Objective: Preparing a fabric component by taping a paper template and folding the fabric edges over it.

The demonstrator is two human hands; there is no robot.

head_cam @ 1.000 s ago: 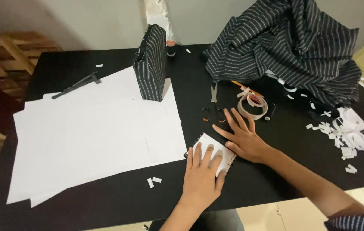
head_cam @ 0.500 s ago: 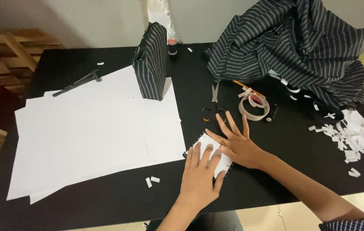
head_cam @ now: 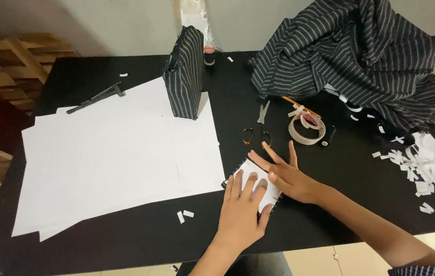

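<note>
**A:** Where do the fingers sit right now?

**B:** Both hands lie flat, fingers spread, gripping nothing. The left hand presses down on a small white card piece with a dark edge. The right hand rests on the same piece, its fingers fanned away from the body.

**A:** Which way does the piece lie from the fingers?

**B:** Directly beneath them. Its long axis runs diagonally, from the near right corner to the far left. The left hand covers more of it; the right hand holds only the right edge.

**A:** What lies beyond the fingers?

**B:** Just past the right fingertips are scissors and a tape roll. Left of the left fingers, large white paper sheets touch the piece's corner. Farther off stand a striped fabric bag, upright, and a heap of striped cloth. Paper scraps lie well to the right on the black worktop.

**A:** What differs from a second ago?

**B:** The right hand has slid slightly toward the piece's far edge, fingers more splayed. The left hand stays pressed in place.
</note>
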